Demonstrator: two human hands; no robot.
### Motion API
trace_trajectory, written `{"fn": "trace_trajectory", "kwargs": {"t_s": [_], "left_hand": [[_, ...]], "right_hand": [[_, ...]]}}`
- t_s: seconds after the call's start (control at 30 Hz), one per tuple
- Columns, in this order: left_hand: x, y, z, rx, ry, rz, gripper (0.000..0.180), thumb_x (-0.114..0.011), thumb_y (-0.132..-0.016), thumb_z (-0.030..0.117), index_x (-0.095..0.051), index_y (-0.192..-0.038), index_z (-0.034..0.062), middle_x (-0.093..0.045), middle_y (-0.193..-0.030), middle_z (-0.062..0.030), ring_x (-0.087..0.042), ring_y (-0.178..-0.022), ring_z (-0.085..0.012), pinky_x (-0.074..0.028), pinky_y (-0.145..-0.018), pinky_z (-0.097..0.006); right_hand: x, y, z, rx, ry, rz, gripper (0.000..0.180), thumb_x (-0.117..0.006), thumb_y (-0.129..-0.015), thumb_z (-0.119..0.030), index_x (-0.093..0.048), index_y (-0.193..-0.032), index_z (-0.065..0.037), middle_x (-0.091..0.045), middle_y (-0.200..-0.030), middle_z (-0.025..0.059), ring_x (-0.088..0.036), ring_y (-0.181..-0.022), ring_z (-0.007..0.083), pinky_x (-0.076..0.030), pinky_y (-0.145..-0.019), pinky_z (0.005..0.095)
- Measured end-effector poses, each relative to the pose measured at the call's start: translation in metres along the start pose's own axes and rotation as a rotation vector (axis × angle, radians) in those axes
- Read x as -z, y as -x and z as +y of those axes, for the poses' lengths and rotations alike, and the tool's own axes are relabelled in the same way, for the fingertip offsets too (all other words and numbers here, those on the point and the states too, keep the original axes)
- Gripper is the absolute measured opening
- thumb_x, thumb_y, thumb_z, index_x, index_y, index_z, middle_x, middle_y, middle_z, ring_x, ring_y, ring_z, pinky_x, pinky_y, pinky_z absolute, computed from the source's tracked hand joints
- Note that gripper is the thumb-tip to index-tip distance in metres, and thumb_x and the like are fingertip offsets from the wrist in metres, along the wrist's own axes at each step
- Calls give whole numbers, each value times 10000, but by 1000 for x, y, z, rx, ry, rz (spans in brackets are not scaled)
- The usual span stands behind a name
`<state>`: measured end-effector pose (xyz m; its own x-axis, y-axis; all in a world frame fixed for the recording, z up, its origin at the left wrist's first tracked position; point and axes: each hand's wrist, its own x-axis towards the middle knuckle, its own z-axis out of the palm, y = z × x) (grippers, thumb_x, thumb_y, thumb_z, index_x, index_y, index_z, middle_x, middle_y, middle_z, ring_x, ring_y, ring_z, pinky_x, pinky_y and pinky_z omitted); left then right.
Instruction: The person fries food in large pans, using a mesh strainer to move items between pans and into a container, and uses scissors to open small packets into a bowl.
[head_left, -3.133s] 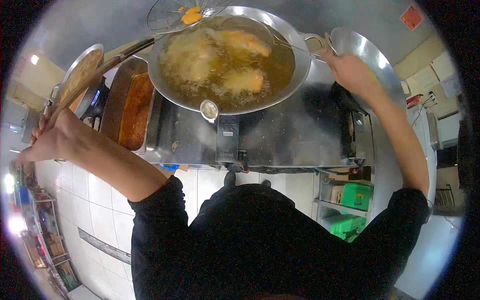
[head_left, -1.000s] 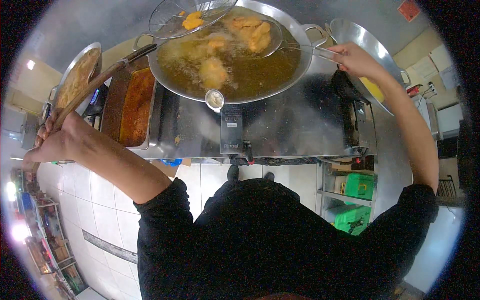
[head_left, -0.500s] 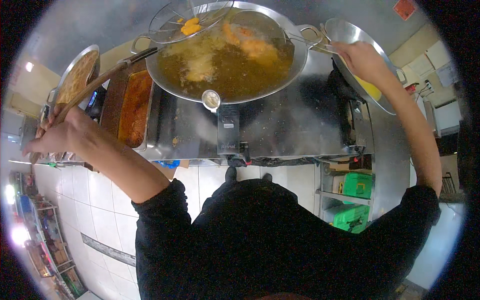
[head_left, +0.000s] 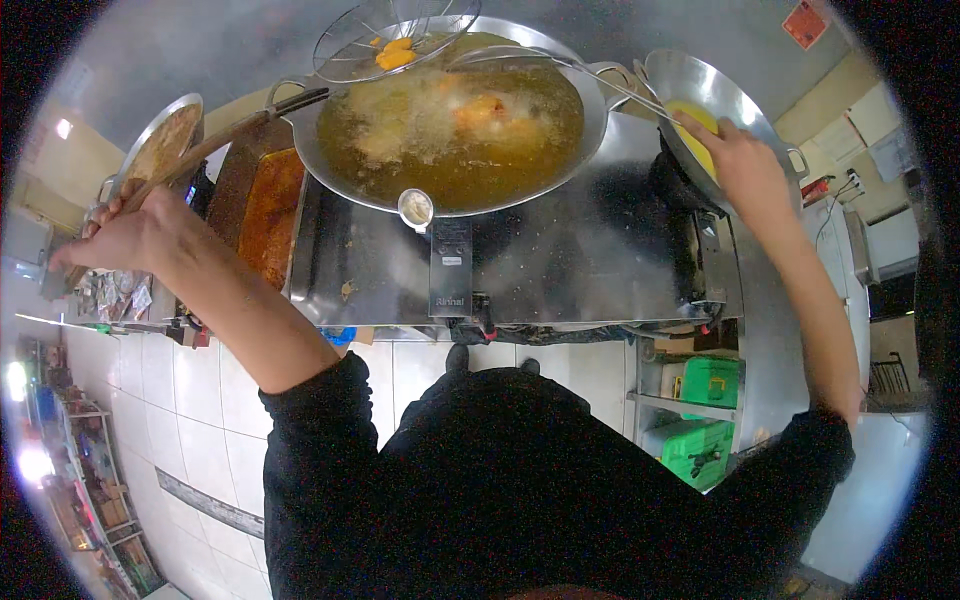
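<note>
**Head view: both hands on long handles over frying wok**

Left hand (head_left: 135, 235) fingers curled round wooden handle (head_left: 215, 140); right hand (head_left: 735, 160) fingers closed on metal skimmer handle (head_left: 610, 85), beside steel bowl (head_left: 740, 95); wok (head_left: 450, 120) of bubbling oil on steel stove (head_left: 560, 260); wire strainer (head_left: 395, 35) rests on far rim.

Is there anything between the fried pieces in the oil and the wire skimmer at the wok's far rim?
Nothing visible. The fried pieces float in open oil in the wok; the wire skimmer rests on its far rim, holding two pieces.
</note>
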<state>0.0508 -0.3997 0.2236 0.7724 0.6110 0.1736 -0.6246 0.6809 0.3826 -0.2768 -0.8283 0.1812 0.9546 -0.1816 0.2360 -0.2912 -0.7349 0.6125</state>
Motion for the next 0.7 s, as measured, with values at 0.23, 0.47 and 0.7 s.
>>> {"fn": "trace_trajectory", "kwargs": {"t_s": [0.23, 0.47, 0.7], "left_hand": [[1, -24, -14, -121, -43, -132, 610, -380, -895, 755, -303, -596, 228, -303, -507, 82, -331, -438, -71, -332, -485, -191], [-1, -19, -30, -18, -48, -5, 585, -404, -902, 737, -331, -662, 209, -341, -592, 79, -339, -491, -67, -336, -532, -199], [37, -57, -83, -13, -52, -112, 600, -379, -884, 764, -472, -885, 171, -496, -846, -7, -500, -781, -155, -441, -785, -402]], "right_hand": [[-63, -67, -57, -104, -165, 63, 682, -507, -854, 22, -408, -1456, -282, -602, -987, 193, -672, -806, 344, -572, -690, 418], [-44, -83, -91, -4, -400, -80, 607, -488, -862, 11, -473, -1418, -233, -598, -988, 226, -660, -873, 370, -556, -746, 452], [-24, -39, -86, 12, -428, -69, 534, -489, -879, -38, -531, -1369, -247, -586, -1006, 218, -652, -858, 373, -551, -746, 457]]}}
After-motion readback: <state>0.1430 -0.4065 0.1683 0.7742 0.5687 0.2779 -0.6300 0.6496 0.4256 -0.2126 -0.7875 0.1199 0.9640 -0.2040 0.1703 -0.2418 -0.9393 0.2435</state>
